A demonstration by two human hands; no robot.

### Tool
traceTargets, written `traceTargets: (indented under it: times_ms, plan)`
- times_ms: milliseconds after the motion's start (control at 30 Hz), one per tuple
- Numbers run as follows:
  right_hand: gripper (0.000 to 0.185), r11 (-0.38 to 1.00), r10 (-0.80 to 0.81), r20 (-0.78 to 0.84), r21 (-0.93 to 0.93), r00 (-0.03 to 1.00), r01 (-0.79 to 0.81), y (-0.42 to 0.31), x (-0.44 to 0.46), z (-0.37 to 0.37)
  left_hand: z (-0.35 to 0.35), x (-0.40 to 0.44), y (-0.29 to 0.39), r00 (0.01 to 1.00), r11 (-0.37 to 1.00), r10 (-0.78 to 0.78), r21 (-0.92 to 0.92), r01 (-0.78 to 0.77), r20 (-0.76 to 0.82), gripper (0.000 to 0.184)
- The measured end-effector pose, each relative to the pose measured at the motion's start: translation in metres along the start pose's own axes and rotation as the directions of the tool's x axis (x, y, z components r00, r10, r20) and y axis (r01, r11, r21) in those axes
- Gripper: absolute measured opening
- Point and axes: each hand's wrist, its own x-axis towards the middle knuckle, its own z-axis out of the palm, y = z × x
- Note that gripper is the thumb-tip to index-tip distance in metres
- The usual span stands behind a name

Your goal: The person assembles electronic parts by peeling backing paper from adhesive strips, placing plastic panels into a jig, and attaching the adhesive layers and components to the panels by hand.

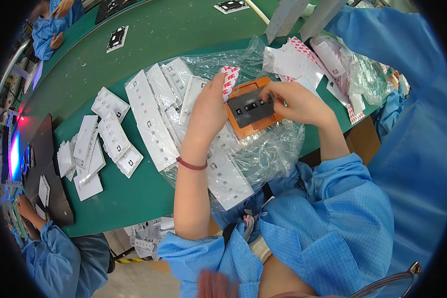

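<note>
An orange frame (pixel 242 130) with a dark plate (pixel 248 111) in it, marked by a row of small black-and-white pieces, lies tilted on clear plastic wrap (pixel 278 144). My left hand (pixel 211 107) is at the frame's left edge, its fingers closed on a strip of red-and-white printed backing (pixel 229 82). Over the upper right of the dark plate is my right hand (pixel 293 102), thumb and fingers pinched together; whatever is between the fingertips is too small to make out.
White panels (pixel 149 119) lie left of the frame, with smaller white parts (pixel 114 134) beyond. Backing sheets (pixel 298 62) and crumpled plastic are at the upper right. Devices (pixel 117 38) sit on the green belt. Co-workers' hands (pixel 62 7) show at the upper left, another worker's arm (pixel 30 211) at the lower left.
</note>
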Motion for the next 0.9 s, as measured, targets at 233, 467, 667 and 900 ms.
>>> traceTargets:
  times_ms: [233, 467, 667, 900]
  plan:
    - [0.009, 0.996, -0.082, -0.066, -0.045, 0.994, 0.079, 0.005, 0.003, 0.030, 0.000, 0.001, -0.004, 1.000, 1.000, -0.018, -0.023, 0.018, 0.023, 0.045]
    - [0.010, 0.997, -0.048, -0.169, 0.057, 0.984, 0.059, -0.004, 0.007, 0.026, -0.002, 0.001, 0.001, 1.000, 1.000, -0.013, -0.021, 0.013, 0.002, 0.045]
    - [0.010, 0.995, -0.081, -0.055, -0.056, 0.995, 0.078, -0.011, 0.011, 0.044, -0.001, 0.000, -0.001, 1.000, 0.999, -0.016, -0.042, 0.015, -0.012, 0.045]
    - [0.009, 0.995, 0.012, -0.182, 0.101, 0.983, 0.007, -0.022, 0.009, 0.024, -0.003, -0.001, 0.002, 1.000, 0.998, -0.017, -0.064, 0.016, -0.015, 0.044]
